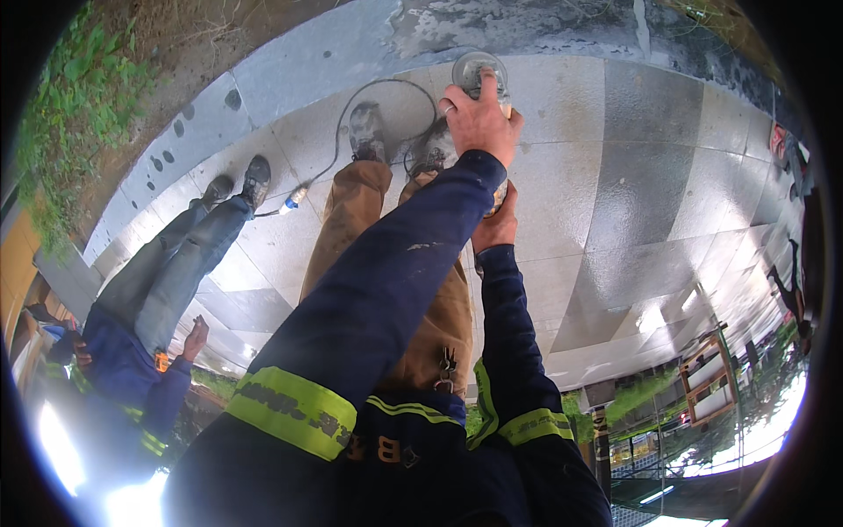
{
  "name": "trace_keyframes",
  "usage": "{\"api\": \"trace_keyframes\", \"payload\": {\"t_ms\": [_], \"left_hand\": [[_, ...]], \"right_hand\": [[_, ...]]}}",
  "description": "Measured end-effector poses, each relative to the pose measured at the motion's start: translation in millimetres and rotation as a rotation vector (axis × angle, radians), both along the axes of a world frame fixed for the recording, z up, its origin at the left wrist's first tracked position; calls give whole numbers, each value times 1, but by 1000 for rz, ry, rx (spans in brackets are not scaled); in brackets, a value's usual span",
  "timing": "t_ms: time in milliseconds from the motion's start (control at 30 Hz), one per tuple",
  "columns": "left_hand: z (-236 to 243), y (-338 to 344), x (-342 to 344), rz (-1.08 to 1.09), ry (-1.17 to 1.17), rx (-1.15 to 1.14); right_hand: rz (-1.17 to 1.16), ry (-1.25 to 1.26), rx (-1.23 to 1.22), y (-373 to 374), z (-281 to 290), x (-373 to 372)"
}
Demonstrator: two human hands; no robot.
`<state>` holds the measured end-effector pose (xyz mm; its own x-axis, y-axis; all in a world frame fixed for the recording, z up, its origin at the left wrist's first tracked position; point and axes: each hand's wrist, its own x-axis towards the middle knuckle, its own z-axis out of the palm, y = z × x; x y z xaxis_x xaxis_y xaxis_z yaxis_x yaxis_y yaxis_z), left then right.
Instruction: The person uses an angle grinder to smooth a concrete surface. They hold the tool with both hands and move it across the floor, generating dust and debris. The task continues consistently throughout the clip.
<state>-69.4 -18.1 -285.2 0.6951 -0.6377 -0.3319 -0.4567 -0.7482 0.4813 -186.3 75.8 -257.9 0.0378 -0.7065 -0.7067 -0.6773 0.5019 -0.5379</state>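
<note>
My left hand [481, 123], with a ring on one finger, reaches far out and grips the front of a power tool like an angle grinder [474, 63]. Its round, greyish, partly see-through head shows beyond my fingers, and one finger is stretched over it. Close behind, my right hand [499, 227] is closed around the tool's yellowish rear body [500, 195]. My left sleeve and hands hide most of the tool. The working side of the head cannot be seen.
A dark cable [337, 132] loops over the paving slabs [553, 114] to a blue-and-white connector [294, 199]. My dusty shoes [367, 132] stand close to the cable. Another person in jeans [180, 263] stands at left. A grey kerb [307, 66] borders soil and green plants [79, 123].
</note>
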Motion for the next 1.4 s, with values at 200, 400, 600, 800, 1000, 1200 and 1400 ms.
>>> {"api": "trace_keyframes", "payload": {"t_ms": [200,400,600,800,1000,1200,1400], "left_hand": [[0,2,5,38,7,9],[5,6,12,50,54,23],[9,35,44,114,45,83],[9,53,72,208,57,110],[1,30,48,103,-36,18],[11,15,26,58,69,-16],[16,39,59,174,105,29]], "right_hand": [[64,9,-2,2,-1,4],[32,28,-11,12,-8,4],[126,-8,53,30,-15,26],[230,39,84,39,-9,50],[117,1,-4,23,-6,38],[56,74,-4,16,13,22],[126,14,50,28,11,46]]}}
